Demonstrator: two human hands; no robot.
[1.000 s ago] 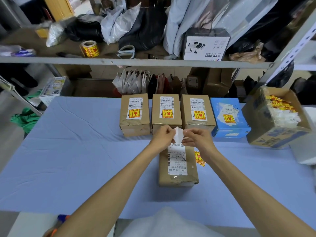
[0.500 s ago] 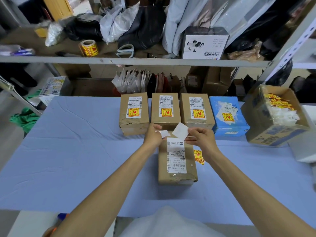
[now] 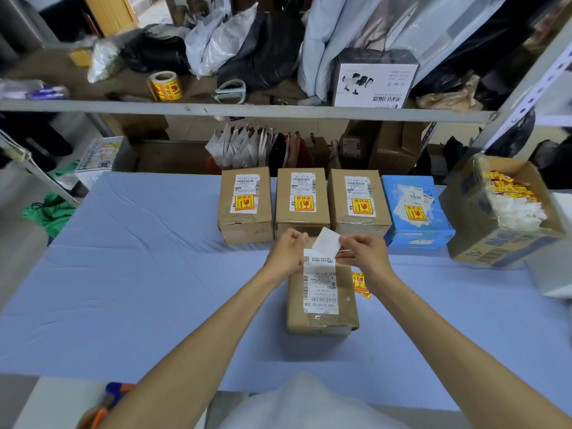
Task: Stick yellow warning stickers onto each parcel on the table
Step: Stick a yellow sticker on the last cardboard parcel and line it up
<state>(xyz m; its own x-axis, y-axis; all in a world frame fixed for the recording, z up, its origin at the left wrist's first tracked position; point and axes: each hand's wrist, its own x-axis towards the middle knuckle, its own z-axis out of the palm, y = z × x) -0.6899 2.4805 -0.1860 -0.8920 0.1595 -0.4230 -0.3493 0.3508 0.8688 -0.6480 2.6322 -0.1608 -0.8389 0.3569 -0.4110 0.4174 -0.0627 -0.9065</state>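
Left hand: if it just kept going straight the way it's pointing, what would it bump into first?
Probably the middle brown parcel in the back row, just beyond the left hand. How high the hand is held is unclear, so it might pass over the box.

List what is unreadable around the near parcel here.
Head view throughout.
Whether the left hand pinches anything: its own fingers hide it.
White paper square in the right hand's grip: far side turned away.
Loose yellow stickers beside the near parcel: count hidden by the right wrist.
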